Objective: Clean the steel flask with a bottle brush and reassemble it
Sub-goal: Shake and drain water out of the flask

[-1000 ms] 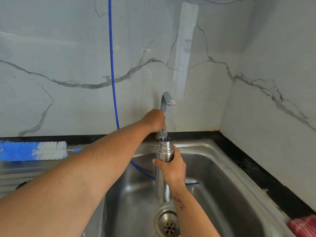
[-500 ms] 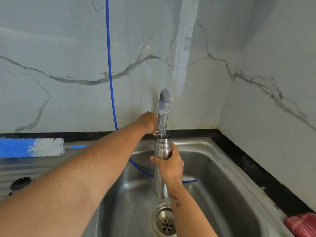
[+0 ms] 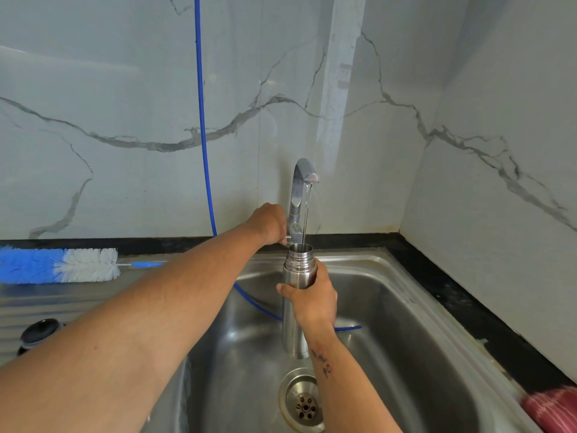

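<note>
The sink [image 3: 406,307] drain [image 3: 304,401] is seen nearest, directly below the steel flask [image 3: 295,323]. The flask is held upright over the basin, its long axis vertical, base toward the drain and open threaded mouth pointing up at the spout. It is gripped around its upper body by the right hand [image 3: 312,295], fingers and thumb wrapped round the steel.

On the bench at the left, a dark round piece [image 3: 39,334], possibly the flask's cap, is partly hidden by the forearm. Farther back on the bench, the bottle brush [image 3: 62,265] lies flat and untouched, bristles to the left, handle toward the tap.

At the back, the left hand [image 3: 268,223] is closed on the lever at the base of the tap [image 3: 299,195]; the exact finger placement cannot be told. A thin stream of water falls into the flask's mouth.

The task is judged to be early: the flask is opened and being filled. Brushing, rinsing, emptying and refitting the cap are left.
</note>
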Motion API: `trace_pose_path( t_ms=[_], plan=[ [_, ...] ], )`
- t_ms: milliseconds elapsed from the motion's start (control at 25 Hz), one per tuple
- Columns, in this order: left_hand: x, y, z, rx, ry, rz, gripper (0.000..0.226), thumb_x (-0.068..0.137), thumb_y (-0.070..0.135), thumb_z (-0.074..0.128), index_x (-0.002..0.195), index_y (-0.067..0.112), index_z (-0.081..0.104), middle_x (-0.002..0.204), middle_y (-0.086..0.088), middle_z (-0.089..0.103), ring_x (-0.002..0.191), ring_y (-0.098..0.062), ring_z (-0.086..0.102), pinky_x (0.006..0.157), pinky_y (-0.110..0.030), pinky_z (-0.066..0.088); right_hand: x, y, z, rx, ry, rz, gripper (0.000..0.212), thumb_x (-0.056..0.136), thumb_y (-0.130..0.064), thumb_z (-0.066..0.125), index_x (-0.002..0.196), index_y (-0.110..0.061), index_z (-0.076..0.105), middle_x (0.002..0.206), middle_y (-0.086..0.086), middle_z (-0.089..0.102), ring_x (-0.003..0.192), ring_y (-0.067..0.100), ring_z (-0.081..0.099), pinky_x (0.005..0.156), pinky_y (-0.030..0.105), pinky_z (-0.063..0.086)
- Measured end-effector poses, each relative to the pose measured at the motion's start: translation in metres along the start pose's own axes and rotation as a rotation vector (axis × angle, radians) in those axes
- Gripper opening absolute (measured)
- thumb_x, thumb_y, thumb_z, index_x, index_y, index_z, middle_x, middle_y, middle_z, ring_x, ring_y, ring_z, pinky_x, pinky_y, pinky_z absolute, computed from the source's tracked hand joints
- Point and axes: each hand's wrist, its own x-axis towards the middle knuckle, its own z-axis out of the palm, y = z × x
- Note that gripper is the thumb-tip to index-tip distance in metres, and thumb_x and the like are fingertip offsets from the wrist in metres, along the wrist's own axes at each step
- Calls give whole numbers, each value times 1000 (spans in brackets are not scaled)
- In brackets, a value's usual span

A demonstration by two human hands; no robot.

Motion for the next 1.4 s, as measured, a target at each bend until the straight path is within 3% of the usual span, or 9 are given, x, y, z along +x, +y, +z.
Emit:
trace_pose_path(
  t_ms=[560,1400],
  plan=[
    [-2,0,1,-20,13,-14,28,77,19,88,98,5,76,99,-10,74,98,-25,70,96,-40,55,-1,-2,0,11,-9,2,85,72,-18,92,144,-33,48,120,-14,67,108,10,64,97,34,53],
    [-4,-3,3,-99,26,-23,26,77,16,88,96,3,76,97,-12,75,97,-25,71,97,-41,56,-2,-4,-1,6,-7,18,86,72,-18,92,145,-32,48,122,-12,67,111,13,65,101,39,54]
  ],
)
